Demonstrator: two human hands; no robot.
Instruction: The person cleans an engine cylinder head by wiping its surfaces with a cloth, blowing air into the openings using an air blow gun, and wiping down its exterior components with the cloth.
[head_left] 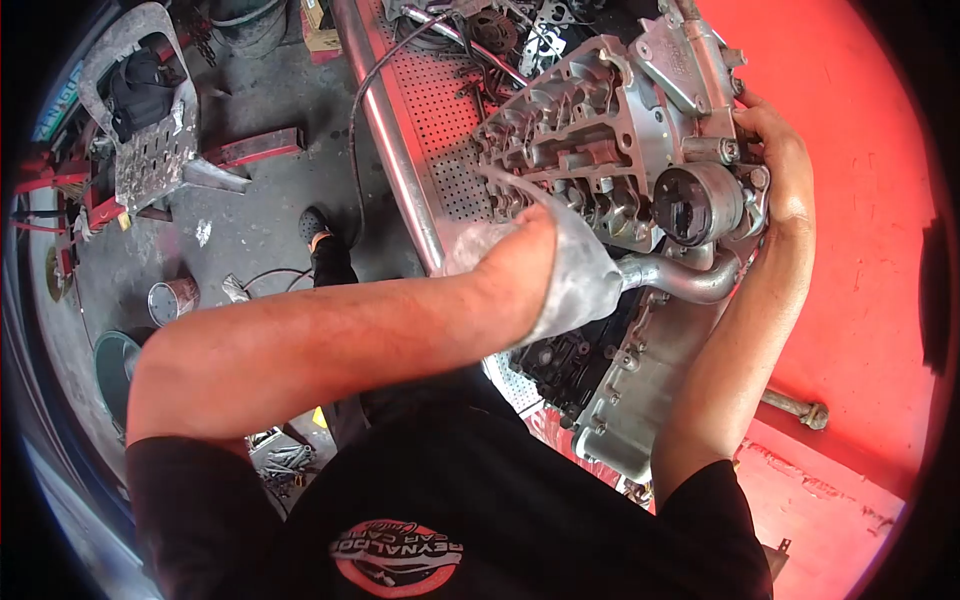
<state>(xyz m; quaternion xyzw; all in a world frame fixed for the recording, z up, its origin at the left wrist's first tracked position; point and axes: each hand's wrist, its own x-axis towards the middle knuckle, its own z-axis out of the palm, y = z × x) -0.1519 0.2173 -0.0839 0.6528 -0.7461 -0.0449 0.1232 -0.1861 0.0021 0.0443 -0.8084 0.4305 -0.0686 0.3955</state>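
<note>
A pale, dirty rag (580, 275) is bunched around my left hand (520, 255), which is closed on it beside the cylinder head (570, 140); most of its fingers are hidden. My right hand (775, 145) reaches along the far right side of the engine, its fingers curled against the metal housing (690, 65), partly out of sight. Between the hands are a round metal part with a dark opening (695, 205) and a curved metal pipe (690, 278). Below the pipe lies a ribbed metal cover (630, 400).
A perforated metal bench top (425, 100) has a shiny rail (385, 140) along its edge. Gears and loose parts lie at the top. A red surface (850, 250) is on the right, with a metal rod (795, 408). A chair (155, 120), buckets and tools are on the floor.
</note>
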